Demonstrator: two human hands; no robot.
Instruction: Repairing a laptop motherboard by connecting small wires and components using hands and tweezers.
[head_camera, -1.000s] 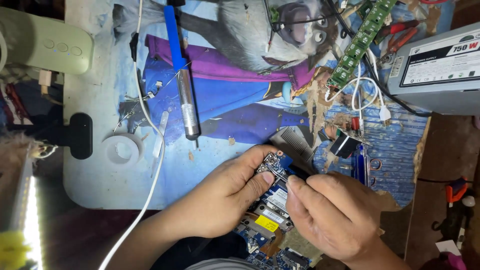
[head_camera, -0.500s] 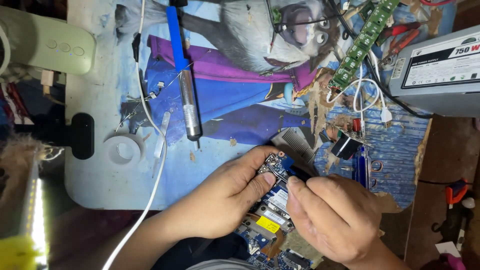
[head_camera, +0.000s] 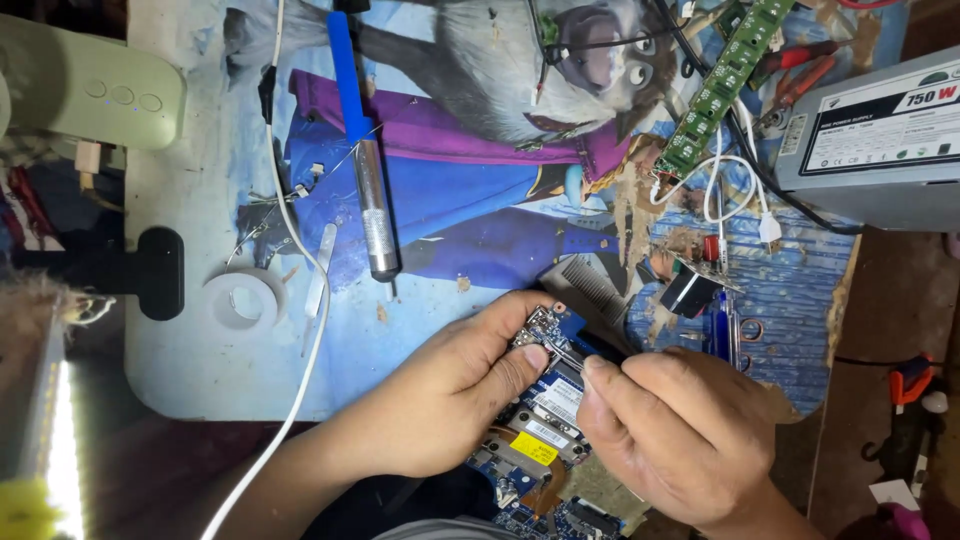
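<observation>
A blue circuit board (head_camera: 545, 420) with silver chips and a yellow sticker lies at the near edge of the table. My left hand (head_camera: 450, 395) grips its upper left corner, thumb pressed beside a small metal part (head_camera: 535, 328). My right hand (head_camera: 670, 435) pinches thin metal tweezers (head_camera: 568, 356) whose tips rest on the board just by my left thumb. Most of the board's right side is hidden under my right hand.
A blue-handled soldering iron (head_camera: 362, 165) lies on the cartoon-printed mat (head_camera: 470, 200). A tape roll (head_camera: 240, 300), white cable (head_camera: 300, 330), long green circuit strip (head_camera: 715, 90), black comb (head_camera: 590, 290) and grey power supply box (head_camera: 880, 140) surround the work. A green lamp base (head_camera: 85, 90) sits far left.
My hands stay on the board with only slight shifts; the tweezers' tips have crept a little toward my left thumb.
</observation>
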